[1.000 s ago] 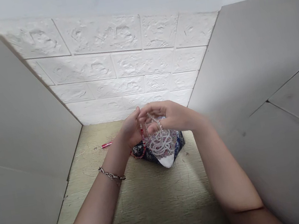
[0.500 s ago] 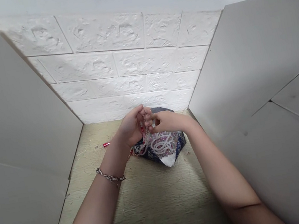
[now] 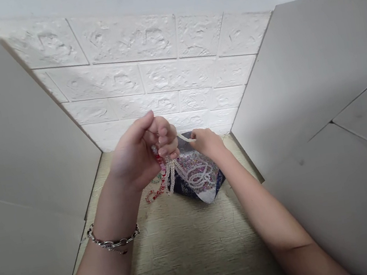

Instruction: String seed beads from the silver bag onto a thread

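My left hand is raised with its fingers curled closed around bead strands. A clear white bead strand hangs below its fingers in loops. Beside that dangles a red and white bead strand, its end curled in a loop. My right hand pinches a pale strip, blurred, which stretches toward my left fingers; it may be part of the bead strand. Under both hands lies a dark blue patterned cloth with a pile of small pinkish loose beads on it. White bead loops rest on those beads.
A pale wood-grain tabletop carries a few thin stray threads. Grey panels stand at left and right. A white brick-pattern wall closes the back. A greenish bead bit lies behind my left hand.
My left hand has risen toward me and left with the bead strands. My right hand has drawn apart from it, slightly right, with the pale strip now stretched between them.
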The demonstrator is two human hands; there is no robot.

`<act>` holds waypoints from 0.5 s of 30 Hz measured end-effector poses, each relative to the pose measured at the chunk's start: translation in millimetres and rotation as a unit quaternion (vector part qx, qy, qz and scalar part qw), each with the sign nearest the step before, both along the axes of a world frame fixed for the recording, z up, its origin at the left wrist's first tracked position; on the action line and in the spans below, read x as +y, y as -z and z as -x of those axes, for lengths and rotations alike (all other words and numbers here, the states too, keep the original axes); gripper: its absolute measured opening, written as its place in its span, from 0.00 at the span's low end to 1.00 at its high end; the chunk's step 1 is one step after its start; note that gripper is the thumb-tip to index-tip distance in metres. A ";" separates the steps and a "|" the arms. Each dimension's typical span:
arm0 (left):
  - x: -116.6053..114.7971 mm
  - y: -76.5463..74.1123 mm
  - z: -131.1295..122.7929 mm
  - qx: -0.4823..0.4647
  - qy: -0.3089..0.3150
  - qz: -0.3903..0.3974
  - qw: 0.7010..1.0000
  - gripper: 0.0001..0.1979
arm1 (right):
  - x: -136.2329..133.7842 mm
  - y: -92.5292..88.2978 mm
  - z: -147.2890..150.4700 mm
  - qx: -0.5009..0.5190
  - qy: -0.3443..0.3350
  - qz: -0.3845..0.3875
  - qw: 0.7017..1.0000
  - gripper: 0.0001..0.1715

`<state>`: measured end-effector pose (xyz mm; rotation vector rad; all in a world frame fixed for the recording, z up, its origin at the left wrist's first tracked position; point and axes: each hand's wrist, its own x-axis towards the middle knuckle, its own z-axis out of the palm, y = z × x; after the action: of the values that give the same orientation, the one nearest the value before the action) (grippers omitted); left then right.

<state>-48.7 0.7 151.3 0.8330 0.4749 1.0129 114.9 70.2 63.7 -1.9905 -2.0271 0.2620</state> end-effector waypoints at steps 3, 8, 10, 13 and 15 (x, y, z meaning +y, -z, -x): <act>-4.3 -8.3 5.6 -0.033 -0.054 0.006 0.998 0.24 | 4.6 3.3 -13.8 -0.037 0.037 0.049 0.997 0.14; 0.3 -9.6 14.6 -0.066 -0.080 -0.026 0.994 0.23 | 7.1 -2.0 -31.9 0.094 0.048 0.116 0.988 0.20; 5.3 -6.2 15.6 -0.063 -0.081 -0.031 0.994 0.23 | 6.0 -8.5 -33.0 0.219 0.027 0.138 0.965 0.23; 12.9 0.4 12.0 -0.040 -0.093 -0.007 0.995 0.23 | -0.9 -22.3 -27.3 0.355 0.005 0.098 0.930 0.25; 17.4 5.8 6.4 -0.009 -0.105 0.016 0.994 0.22 | -9.3 -33.1 -20.2 0.414 -0.025 0.072 0.907 0.26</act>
<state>-55.1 18.1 145.5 0.7548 0.5719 1.2025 135.1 61.0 96.8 -1.4918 -1.5112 1.0849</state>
